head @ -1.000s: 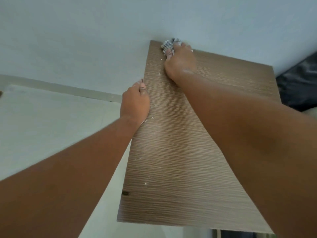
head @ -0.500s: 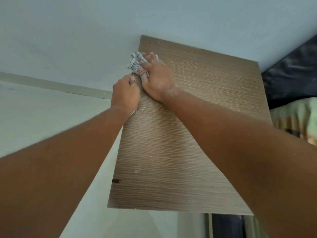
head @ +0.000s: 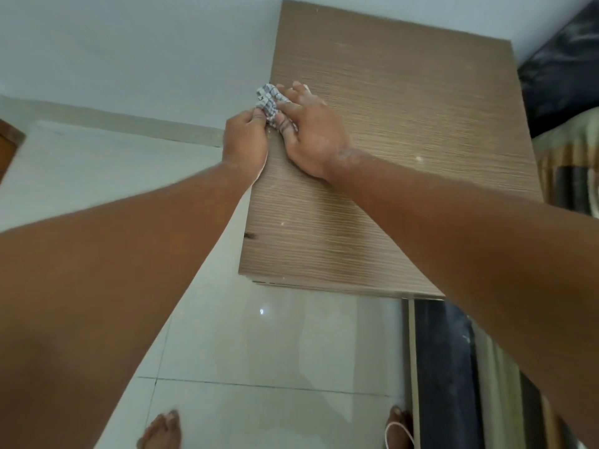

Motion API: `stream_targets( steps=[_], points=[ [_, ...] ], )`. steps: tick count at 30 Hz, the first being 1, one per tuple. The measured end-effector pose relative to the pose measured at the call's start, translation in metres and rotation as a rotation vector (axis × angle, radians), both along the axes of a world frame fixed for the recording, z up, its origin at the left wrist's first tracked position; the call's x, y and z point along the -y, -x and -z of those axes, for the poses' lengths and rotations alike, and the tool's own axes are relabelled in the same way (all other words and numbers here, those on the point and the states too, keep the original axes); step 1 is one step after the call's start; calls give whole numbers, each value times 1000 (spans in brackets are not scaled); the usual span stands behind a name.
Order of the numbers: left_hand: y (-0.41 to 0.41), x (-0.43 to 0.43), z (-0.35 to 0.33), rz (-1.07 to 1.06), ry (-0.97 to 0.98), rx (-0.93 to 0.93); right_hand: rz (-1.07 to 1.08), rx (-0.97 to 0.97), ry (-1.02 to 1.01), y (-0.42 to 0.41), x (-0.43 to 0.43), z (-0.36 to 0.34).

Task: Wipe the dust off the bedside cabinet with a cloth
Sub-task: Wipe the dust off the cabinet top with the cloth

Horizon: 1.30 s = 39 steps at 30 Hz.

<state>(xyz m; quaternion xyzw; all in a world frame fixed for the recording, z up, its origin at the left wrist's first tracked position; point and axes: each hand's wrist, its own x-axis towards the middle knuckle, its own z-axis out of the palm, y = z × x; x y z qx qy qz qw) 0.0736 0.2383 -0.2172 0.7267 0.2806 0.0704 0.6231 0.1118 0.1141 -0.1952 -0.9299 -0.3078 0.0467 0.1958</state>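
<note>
The bedside cabinet (head: pixel 405 131) has a brown wood-grain top with pale dust specks, and it stands against a light wall. A small checked grey-and-white cloth (head: pixel 268 101) is bunched at the top's left edge. My right hand (head: pixel 309 134) lies on the cabinet top with its fingers pressing on the cloth. My left hand (head: pixel 244 140) is curled at the left edge, with its fingertips pinching the cloth's near side. Most of the cloth is hidden under my fingers.
Glossy pale floor tiles (head: pixel 259 351) lie below and to the left of the cabinet. A bed with dark and patterned bedding (head: pixel 570 150) stands on the right. My bare feet (head: pixel 162 429) show at the bottom edge. A pale skirting strip runs along the wall.
My right hand has dragged the cloth from the far left corner toward me along the left edge. It has met my left hand, which now touches the cloth. The view has tilted down.
</note>
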Motion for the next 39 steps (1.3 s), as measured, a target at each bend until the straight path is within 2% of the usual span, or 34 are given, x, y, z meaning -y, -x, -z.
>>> stream_targets(
  steps=[20,29,36,39],
  points=[
    [147,22,2,-52,296,87,-114,6,-59,165,38,9],
    [181,27,10,-82,379,126,-188,169,-107,210,50,22],
    [204,21,18,12,424,123,-181,310,-78,248,58,34],
    [215,20,19,42,432,130,-180,249,-48,267,57,40]
  ],
)
